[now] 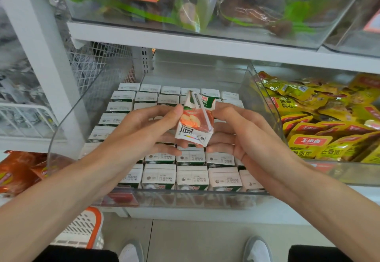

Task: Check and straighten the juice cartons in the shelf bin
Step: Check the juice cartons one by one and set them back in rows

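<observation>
partly hidden: carton rows (192, 177) under left hand (144, 130), right hand (244, 136); fingers (172, 111) pinch juice carton (194, 122)

One left hand (148, 130), one right hand (242, 136), one lifted juice carton (194, 122). Six packed cartons (192, 177) across the back row, total hidden. Two shoes (257, 249).

yellow snack packs (310, 141): "王小卤" | held carton (195, 117): "%" | carton tops (192, 177): "FC" plus digits (too blurred)
</observation>
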### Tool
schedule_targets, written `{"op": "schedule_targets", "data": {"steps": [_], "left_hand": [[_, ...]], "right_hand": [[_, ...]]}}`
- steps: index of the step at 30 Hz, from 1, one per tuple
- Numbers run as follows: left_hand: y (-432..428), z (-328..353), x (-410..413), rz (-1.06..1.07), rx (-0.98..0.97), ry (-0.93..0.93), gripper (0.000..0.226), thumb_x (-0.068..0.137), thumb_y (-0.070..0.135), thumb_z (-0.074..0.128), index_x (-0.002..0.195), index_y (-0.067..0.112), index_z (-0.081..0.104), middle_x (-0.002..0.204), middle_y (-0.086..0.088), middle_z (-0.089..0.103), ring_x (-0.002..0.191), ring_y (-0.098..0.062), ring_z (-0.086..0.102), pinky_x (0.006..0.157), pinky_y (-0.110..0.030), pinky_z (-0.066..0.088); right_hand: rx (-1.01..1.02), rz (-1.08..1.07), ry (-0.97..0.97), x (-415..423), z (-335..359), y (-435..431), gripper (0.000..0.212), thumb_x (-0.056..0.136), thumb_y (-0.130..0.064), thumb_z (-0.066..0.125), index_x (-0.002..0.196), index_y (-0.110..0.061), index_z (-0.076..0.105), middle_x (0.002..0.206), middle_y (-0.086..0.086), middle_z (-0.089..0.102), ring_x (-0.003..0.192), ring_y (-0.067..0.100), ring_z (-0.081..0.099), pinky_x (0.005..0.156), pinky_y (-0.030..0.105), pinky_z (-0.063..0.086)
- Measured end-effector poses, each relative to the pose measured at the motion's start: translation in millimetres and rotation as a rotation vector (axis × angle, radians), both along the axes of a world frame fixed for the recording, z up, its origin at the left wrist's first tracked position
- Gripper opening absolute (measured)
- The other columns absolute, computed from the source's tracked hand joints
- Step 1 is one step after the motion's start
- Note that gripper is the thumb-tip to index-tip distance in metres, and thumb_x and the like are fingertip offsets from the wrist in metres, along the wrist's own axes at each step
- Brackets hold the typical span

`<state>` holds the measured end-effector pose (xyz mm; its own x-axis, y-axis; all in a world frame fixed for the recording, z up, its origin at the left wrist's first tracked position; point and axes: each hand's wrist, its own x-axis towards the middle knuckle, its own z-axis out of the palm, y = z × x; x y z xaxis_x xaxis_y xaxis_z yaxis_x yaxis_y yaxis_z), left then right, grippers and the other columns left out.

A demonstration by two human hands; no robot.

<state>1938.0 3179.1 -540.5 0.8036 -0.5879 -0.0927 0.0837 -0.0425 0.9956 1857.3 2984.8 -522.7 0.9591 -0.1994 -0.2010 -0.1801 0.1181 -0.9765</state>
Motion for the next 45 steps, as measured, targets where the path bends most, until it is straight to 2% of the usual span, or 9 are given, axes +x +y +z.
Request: {"op": "schedule_targets", "data": {"steps": [4, 9, 16, 24, 28, 34, 37, 40, 45], "left_hand": [[4.5, 1.2, 1.5, 0.006, 0.043, -0.149, 0.038, 0.089, 0.037, 0.074, 0.127, 0.039, 0.070, 0.116, 0.014, 0.079, 0.110, -0.005, 0.074, 0.098, -0.029, 0.054], [3.5, 0.3, 1.1, 0.029, 0.092, -0.405, 0.045, 0.080, 0.020, 0.085, 0.116, 0.043, 0.072, 0.117, 0.029, 0.074, 0.114, 0.013, 0.065, 0.087, 0.002, 0.045], [5.9, -4.2, 5.5, 0.066, 0.095, -0.468, 0.048, 0.068, 0.029, 0.084, 0.114, 0.037, 0.074, 0.115, 0.025, 0.076, 0.115, 0.007, 0.067, 0.092, -0.011, 0.054], [4.9, -2.3, -0.1, 0.049, 0.102, -0.368, 0.042, 0.087, 0.058, 0.066, 0.129, 0.058, 0.060, 0.104, 0.020, 0.080, 0.100, 0.004, 0.073, 0.089, -0.022, 0.052], [1.8, 0.4, -4.1, 0.048, 0.108, -0.412, 0.030, 0.103, 0.044, 0.051, 0.127, 0.051, 0.067, 0.110, 0.021, 0.078, 0.098, -0.003, 0.075, 0.080, -0.035, 0.063], [1.1, -0.1, -4.2, 0.034, 0.066, -0.389, 0.032, 0.101, 0.039, 0.054, 0.129, 0.044, 0.071, 0.112, 0.013, 0.079, 0.096, -0.015, 0.077, 0.074, -0.030, 0.062], [1.9, -2.8, -1.7, 0.055, 0.075, -0.382, 0.035, 0.098, 0.047, 0.056, 0.131, 0.050, 0.067, 0.109, 0.015, 0.080, 0.101, -0.009, 0.076, 0.086, -0.038, 0.059], [3.7, -2.6, 1.4, 0.071, 0.076, -0.350, 0.054, 0.086, 0.055, 0.067, 0.140, 0.056, 0.056, 0.105, 0.017, 0.080, 0.104, 0.000, 0.074, 0.094, -0.030, 0.054], [4.5, -1.5, 1.4, 0.108, 0.114, -0.442, 0.048, 0.075, 0.026, 0.085, 0.117, 0.044, 0.072, 0.110, 0.029, 0.076, 0.109, 0.010, 0.069, 0.094, -0.017, 0.050]], "right_hand": [[-0.176, 0.000, -0.133, -0.8, 0.2, -6.4, 0.039, 0.096, -0.014, 0.076, 0.131, -0.024, 0.062, 0.103, 0.003, 0.083, 0.097, 0.019, 0.080, 0.087, 0.025, 0.063], [-0.374, 0.053, -0.365, -2.4, -7.6, -6.5, 0.039, 0.083, 0.010, 0.083, 0.114, -0.009, 0.067, 0.112, -0.002, 0.082, 0.111, 0.011, 0.076, 0.098, 0.024, 0.058], [-0.699, 0.010, -0.538, -3.4, -17.0, -7.5, 0.042, 0.083, 0.003, 0.086, 0.116, -0.019, 0.072, 0.118, -0.004, 0.073, 0.121, 0.019, 0.068, 0.103, 0.033, 0.058], [-0.273, -0.080, -0.184, 0.8, -1.8, -5.4, 0.040, 0.094, -0.033, 0.078, 0.132, -0.032, 0.065, 0.095, 0.007, 0.082, 0.081, 0.018, 0.079, 0.074, 0.021, 0.062], [-0.080, -0.069, 0.037, 3.8, 2.3, -5.8, 0.032, 0.099, -0.038, 0.071, 0.127, -0.022, 0.070, 0.094, 0.018, 0.081, 0.073, 0.023, 0.077, 0.064, 0.022, 0.060], [0.035, 0.034, 0.174, 5.2, 6.7, -7.2, 0.030, 0.106, -0.034, 0.059, 0.118, -0.013, 0.077, 0.090, 0.015, 0.079, 0.068, 0.020, 0.075, 0.060, 0.022, 0.061], [0.003, 0.025, 0.121, 5.1, 5.2, -6.1, 0.025, 0.105, -0.031, 0.064, 0.126, -0.019, 0.070, 0.101, 0.014, 0.082, 0.087, 0.023, 0.080, 0.070, 0.024, 0.063], [-0.169, -0.010, -0.082, 3.4, 2.5, -4.2, 0.032, 0.101, -0.023, 0.072, 0.130, -0.029, 0.061, 0.105, 0.004, 0.082, 0.095, 0.020, 0.081, 0.082, 0.026, 0.064], [-0.435, 0.123, -0.331, -1.7, -7.0, -2.4, 0.034, 0.095, -0.005, 0.076, 0.123, -0.022, 0.064, 0.122, -0.005, 0.075, 0.116, 0.009, 0.073, 0.100, 0.026, 0.059]]}}
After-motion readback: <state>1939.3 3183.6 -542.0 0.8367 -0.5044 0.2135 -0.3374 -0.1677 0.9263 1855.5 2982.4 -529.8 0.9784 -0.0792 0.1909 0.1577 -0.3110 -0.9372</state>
